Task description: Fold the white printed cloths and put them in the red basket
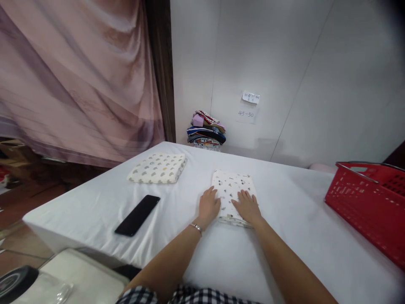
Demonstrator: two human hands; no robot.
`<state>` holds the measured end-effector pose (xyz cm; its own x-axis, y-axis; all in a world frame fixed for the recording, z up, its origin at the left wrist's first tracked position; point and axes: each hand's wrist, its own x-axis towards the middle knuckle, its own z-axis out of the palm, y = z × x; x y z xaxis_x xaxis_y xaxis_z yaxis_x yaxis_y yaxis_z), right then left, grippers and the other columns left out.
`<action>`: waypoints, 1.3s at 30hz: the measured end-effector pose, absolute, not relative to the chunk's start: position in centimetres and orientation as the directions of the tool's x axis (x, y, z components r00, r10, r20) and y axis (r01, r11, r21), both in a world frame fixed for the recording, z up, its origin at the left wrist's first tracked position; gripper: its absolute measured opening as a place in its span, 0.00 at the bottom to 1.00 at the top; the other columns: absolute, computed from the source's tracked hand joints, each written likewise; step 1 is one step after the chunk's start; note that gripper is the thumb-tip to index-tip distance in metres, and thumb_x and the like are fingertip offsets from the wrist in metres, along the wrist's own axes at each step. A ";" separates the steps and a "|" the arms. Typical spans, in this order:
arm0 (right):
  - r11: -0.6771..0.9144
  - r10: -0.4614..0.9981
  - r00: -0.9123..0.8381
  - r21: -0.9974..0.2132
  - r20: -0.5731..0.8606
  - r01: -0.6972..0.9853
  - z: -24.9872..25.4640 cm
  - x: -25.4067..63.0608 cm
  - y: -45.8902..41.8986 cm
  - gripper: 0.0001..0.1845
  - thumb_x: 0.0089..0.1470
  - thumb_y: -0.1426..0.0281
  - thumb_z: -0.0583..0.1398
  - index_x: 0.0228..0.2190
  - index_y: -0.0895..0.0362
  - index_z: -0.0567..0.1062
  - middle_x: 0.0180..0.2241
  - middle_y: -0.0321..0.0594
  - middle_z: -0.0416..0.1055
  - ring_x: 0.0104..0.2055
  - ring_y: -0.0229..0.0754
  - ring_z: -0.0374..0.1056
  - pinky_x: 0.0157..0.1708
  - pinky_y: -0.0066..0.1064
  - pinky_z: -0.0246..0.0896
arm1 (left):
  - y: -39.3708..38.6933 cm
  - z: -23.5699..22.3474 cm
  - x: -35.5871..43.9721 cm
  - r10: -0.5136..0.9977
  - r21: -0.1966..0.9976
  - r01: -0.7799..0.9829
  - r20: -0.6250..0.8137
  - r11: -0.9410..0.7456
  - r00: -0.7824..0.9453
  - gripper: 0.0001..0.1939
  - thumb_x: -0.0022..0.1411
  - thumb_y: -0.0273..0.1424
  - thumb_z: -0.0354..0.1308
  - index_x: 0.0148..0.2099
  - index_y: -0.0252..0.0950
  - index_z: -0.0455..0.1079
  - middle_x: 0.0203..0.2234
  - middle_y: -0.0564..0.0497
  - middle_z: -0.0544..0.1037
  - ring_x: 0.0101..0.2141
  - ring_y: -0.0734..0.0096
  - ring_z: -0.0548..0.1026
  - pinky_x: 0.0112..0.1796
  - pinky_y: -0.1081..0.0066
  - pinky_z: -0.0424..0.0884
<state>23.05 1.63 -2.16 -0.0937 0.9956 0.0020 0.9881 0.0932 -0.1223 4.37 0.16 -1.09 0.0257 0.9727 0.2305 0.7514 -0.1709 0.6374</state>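
A folded white cloth with small printed figures lies flat on the white-covered table, in front of me. My left hand rests along its left edge, fingers stretched out. On the right part of the cloth my right hand lies flat, its fingers spread. Neither hand grips the fabric. Further left is a second folded cloth, cream with grey-green motifs, and nearer to me a black phone.
A red plastic basket stands at the table's right end. Behind the far edge is a stack of folded clothes against the wall. A pink curtain hangs at left. A pale lidded bin stands at lower left.
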 end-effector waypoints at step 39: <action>0.220 0.971 -0.235 -0.224 -0.046 0.950 -2.2 17.6 4.6 0.36 0.60 0.52 0.37 0.62 0.61 0.48 0.66 0.41 0.36 0.66 0.44 0.28 0.61 0.43 0.24 | 3.0 -0.2 1.9 0.974 0.725 0.655 -0.214 0.211 -0.078 0.36 0.57 0.39 0.52 0.63 0.31 0.47 0.49 0.40 0.73 0.47 0.63 0.72 0.43 0.71 0.66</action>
